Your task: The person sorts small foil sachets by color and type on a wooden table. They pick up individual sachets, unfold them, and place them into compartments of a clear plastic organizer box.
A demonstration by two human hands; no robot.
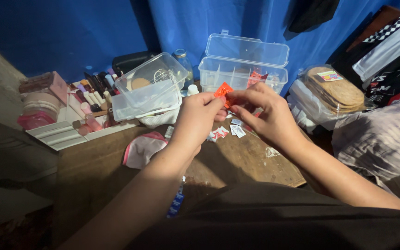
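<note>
Both forearms come in from the bottom and meet over the worn brown wooden table [251,162]. Left hand [195,121]: back of hand up, fingers curled, thumb and forefinger pinching the left edge of a small orange-red foil sachet [223,90]. Right hand [267,115]: knuckles up, fingertips pinching the same sachet from the right — it's held in the air between both hands, just in front of the clear plastic compartment box [241,74].

That box has its lid hinged open, with more orange sachets visible in its right-hand compartments. Flat on the table under the hands: a few small red-and-white and grey-white square sachets [225,133], close together. Left of the hands — a clear tub [146,88] tilted on a white basket, then a white organiser tray [65,134] of upright cosmetic tubes. Far right: clear bag of round tan discs [334,90] with a colourful label on top.
</note>
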